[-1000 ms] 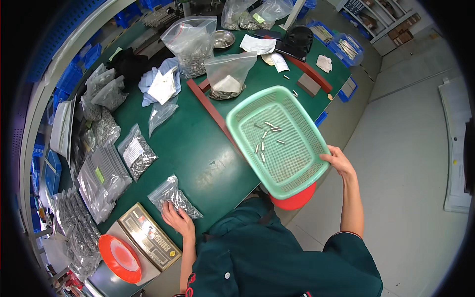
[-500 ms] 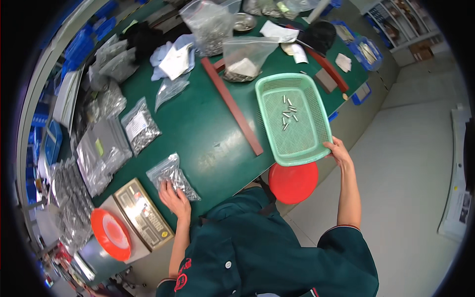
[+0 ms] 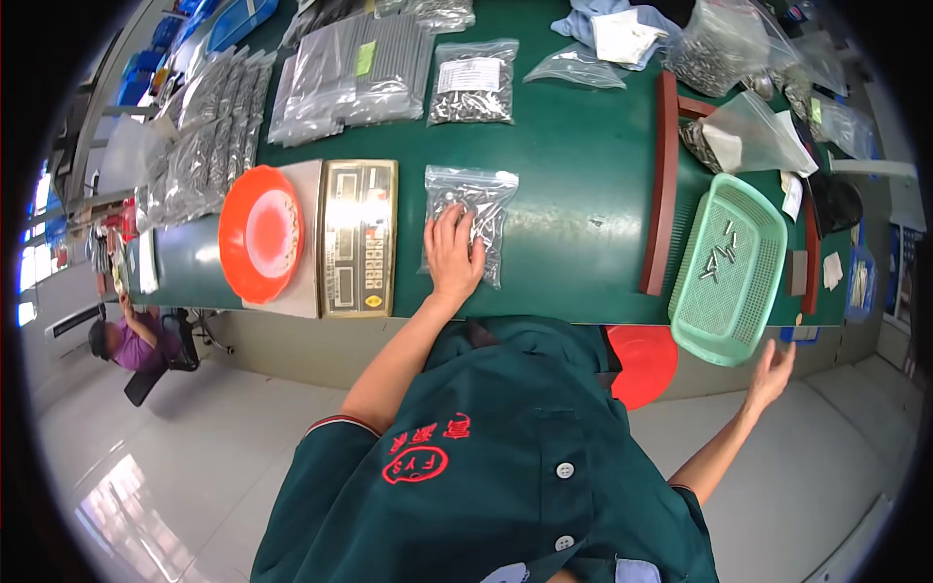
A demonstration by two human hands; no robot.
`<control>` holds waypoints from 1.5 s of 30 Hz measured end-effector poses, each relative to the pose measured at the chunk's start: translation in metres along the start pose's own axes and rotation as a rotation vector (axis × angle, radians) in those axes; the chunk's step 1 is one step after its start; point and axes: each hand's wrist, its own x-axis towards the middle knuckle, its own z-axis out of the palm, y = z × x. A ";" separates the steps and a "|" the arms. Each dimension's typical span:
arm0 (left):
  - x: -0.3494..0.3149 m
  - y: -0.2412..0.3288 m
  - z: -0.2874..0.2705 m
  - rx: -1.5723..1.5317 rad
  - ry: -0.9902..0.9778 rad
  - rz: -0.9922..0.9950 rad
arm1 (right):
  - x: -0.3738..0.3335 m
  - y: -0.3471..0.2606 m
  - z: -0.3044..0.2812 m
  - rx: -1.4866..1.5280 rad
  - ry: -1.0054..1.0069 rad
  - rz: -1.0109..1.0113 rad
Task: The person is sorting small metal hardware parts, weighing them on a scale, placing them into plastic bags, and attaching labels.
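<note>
A clear zip bag (image 3: 496, 216) of small metal parts lies flat on the green table in front of me. My left hand (image 3: 453, 255) rests on top of it, fingers stretched and slightly spread. To the right, a mint-green plastic basket (image 3: 714, 316) juts over the table's front edge. Several short metal pins (image 3: 721, 257) lie loose inside it. Just off the basket's near right corner is my right hand (image 3: 771, 374), its fingers apart and nothing held.
Left of the bag are a weighing scale (image 3: 358, 243) and an orange-red bowl (image 3: 229, 243). Filled bags (image 3: 364, 83) and a labelled bag (image 3: 473, 83) lie behind. A red-brown bar (image 3: 663, 185) borders the basket. A red stool (image 3: 643, 364) stands below; another person (image 3: 146, 340) sits far left.
My right hand has let go of the basket's corner. The view has swung left, bringing the scale and bowl nearer the middle. My left hand stays on the bag.
</note>
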 end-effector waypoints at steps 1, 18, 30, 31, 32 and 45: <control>0.000 0.000 -0.001 0.008 0.016 -0.011 | -0.002 -0.031 -0.009 0.129 0.113 -0.099; -0.019 -0.006 -0.035 -0.423 0.211 -0.564 | -0.138 -0.354 0.210 1.012 -1.326 0.287; -0.034 -0.021 -0.024 -0.467 0.083 -0.694 | -0.132 -0.376 0.237 0.862 -1.159 -0.070; -0.033 -0.022 -0.023 -0.446 0.080 -0.677 | -0.131 -0.375 0.242 0.833 -1.129 -0.118; -0.032 -0.023 -0.022 -0.436 0.090 -0.661 | -0.130 -0.372 0.245 0.826 -1.137 -0.117; -0.033 -0.024 -0.023 -0.376 0.045 -0.614 | -0.130 -0.377 0.252 0.652 -1.059 -0.173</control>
